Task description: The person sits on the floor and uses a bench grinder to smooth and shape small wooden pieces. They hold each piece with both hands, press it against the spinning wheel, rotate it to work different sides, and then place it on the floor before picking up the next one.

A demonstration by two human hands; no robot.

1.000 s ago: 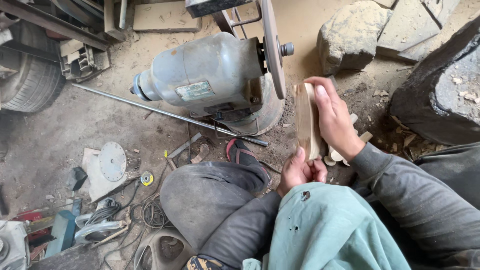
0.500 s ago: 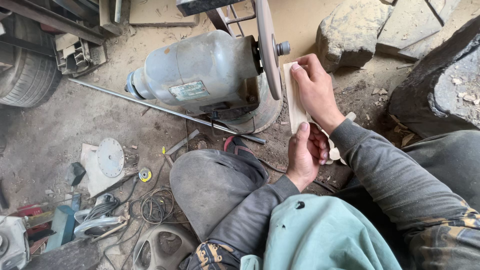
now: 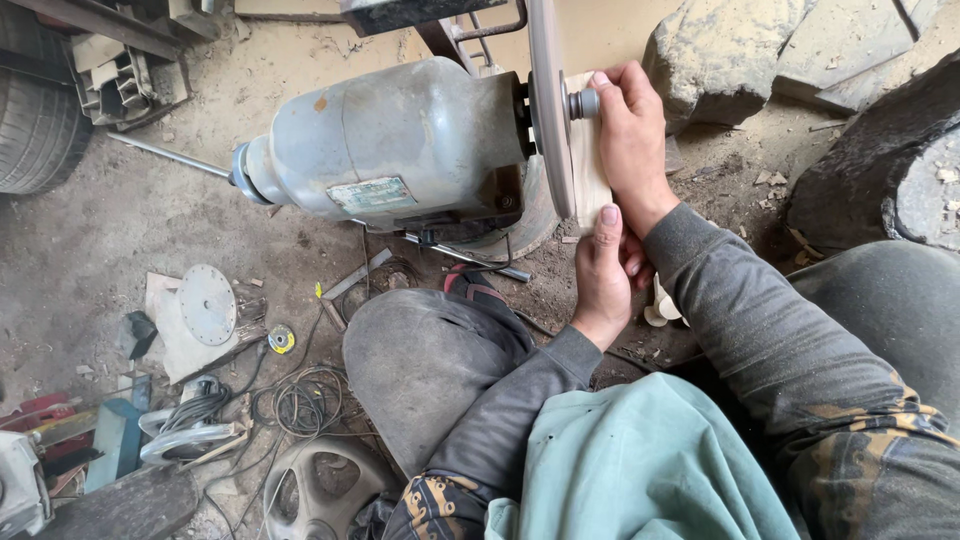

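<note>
the pale wooden piece (image 3: 588, 160) was pressed flat against the face of the sanding disc (image 3: 546, 105), just right of the grey motor housing (image 3: 390, 140) at about twelve o'clock in the view. the right hand (image 3: 632, 135) clamped the upper part of the wood, fingers curled together over its top edge beside the disc's hub nut (image 3: 584, 103). the left hand (image 3: 603, 272) gripped the lower end, thumb laid along the edge and the other fingers wrapped behind it. judging by this, the shaping was under way rather than finished — the wood looked pale and roughly slab-shaped, and whether the disc was spinning could not be told. a few pale wooden offcuts (image 3: 662, 303) lay on the ground at five o'clock from the left hand.

compared with a second ago, the wood had moved from a position held clear of the machine, lower and to the right, up onto the disc face — half a second ago it was already near it. both hands had risen with it. the round metal plate (image 3: 207, 304) and coiled wire (image 3: 305, 400) at eight o'clock lay unchanged.
</note>
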